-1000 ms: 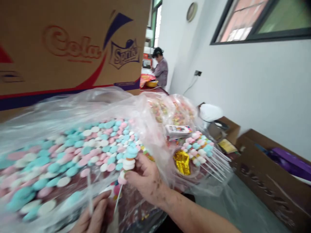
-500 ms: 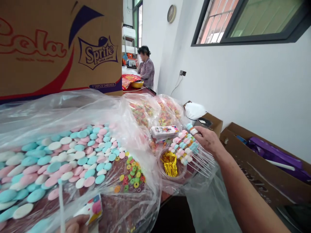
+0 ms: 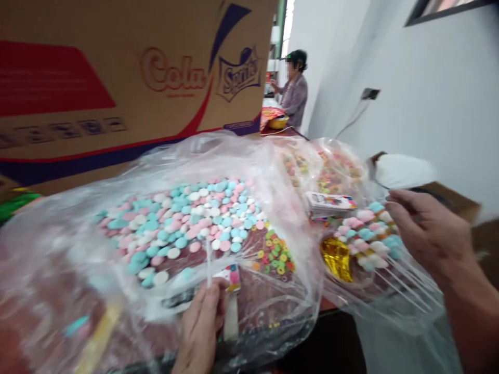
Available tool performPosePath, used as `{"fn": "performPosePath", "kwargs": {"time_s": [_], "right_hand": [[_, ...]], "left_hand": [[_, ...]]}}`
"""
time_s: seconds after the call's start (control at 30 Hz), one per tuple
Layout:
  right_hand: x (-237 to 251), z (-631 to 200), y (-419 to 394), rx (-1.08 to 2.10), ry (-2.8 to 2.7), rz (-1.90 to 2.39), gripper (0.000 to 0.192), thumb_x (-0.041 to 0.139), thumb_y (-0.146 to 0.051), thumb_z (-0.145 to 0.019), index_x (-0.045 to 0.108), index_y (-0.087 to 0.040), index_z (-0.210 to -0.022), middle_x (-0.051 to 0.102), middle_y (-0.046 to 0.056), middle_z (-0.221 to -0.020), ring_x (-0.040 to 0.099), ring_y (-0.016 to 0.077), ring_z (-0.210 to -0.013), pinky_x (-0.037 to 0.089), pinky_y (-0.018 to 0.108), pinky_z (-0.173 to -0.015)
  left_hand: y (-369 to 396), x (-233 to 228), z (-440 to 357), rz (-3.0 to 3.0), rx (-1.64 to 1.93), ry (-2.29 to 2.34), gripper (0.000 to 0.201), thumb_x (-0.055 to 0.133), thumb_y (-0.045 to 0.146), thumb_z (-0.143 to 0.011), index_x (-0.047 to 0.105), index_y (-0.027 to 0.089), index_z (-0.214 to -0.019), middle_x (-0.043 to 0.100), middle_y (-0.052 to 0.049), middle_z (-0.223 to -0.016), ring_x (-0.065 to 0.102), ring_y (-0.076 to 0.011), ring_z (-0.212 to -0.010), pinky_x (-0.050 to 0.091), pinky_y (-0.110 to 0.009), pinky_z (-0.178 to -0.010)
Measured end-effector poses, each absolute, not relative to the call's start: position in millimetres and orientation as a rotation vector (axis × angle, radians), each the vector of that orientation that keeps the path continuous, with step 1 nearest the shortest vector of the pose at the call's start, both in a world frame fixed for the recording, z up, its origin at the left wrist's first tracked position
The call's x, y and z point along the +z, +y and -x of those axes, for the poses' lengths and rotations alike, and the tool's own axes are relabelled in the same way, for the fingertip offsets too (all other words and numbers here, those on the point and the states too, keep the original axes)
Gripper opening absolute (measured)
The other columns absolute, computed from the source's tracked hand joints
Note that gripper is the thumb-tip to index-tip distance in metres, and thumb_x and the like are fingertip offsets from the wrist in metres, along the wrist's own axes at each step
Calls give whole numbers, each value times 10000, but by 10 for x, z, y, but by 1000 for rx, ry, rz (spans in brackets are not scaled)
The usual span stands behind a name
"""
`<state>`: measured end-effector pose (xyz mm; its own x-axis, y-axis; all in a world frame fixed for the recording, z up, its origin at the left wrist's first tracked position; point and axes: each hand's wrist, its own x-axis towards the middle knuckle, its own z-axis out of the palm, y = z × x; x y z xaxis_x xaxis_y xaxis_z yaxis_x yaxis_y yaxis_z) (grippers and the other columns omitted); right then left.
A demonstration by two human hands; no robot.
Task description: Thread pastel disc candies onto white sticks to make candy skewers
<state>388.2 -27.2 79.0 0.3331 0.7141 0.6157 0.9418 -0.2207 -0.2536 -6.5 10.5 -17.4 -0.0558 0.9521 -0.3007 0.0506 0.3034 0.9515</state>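
Left hand (image 3: 200, 324) pinches white stick (image 3: 208, 259) upright over pastel candy discs (image 3: 195, 221); right hand (image 3: 427, 234), fingers loosely apart, touches finished skewers (image 3: 370, 236). Best steady stick near base.

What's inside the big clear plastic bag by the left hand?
The clear plastic bag holds pink, blue and white candy discs and small colored rings. Its crumpled left side blurs what lies beneath.

A small candy-packing workroom: clear plastic bags of pink, blue and white candy discs (image 3: 187, 223) cover the desk, a printed brown cardboard carton (image 3: 117, 83) stands behind, and another person (image 3: 294, 91) works against plain white walls.
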Motion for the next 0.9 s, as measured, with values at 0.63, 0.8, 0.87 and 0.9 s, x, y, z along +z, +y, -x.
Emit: {"fn": "performPosePath", "kwargs": {"time_s": [0.63, 0.8, 0.87, 0.9], "right_hand": [[345, -1403, 441, 1143, -1623, 1338, 154, 516, -187, -853, 586, -185, -716, 525, -52, -635, 485, 105, -637, 374, 213, -613], [400, -1510, 464, 970, -1709, 1366, 131, 513, -141, -854, 622, -185, -796, 598, -27, -756, 545, 118, -744, 388, 219, -702], [407, -1560, 439, 991, -1727, 1364, 137, 512, -154, -867, 632, -187, -809, 610, -23, -767, 555, 120, -750, 392, 219, -703], [406, -1582, 421, 1008, -1738, 1358, 142, 511, -164, -874, 636, -188, -811, 614, -22, -768, 557, 121, -749, 394, 219, -699]], "left_hand": [[66, -193, 74, -1094, 1018, 1352, 441, 632, 590, -799, 726, 182, -936, 484, 48, -524, 402, -124, -489, 291, -205, -432], [98, -271, 63, -1071, 1073, 1376, 510, 658, 645, -746, 753, 166, -891, 463, 50, -496, 394, -122, -480, 322, -216, -452], [96, -263, 61, -1063, 1078, 1365, 489, 666, 638, -748, 740, 161, -831, 447, 57, -482, 366, -106, -461, 308, -210, -446], [93, -251, 60, -1060, 1081, 1359, 475, 670, 631, -750, 730, 163, -808, 443, 60, -477, 352, -99, -449, 296, -206, -437]]}}
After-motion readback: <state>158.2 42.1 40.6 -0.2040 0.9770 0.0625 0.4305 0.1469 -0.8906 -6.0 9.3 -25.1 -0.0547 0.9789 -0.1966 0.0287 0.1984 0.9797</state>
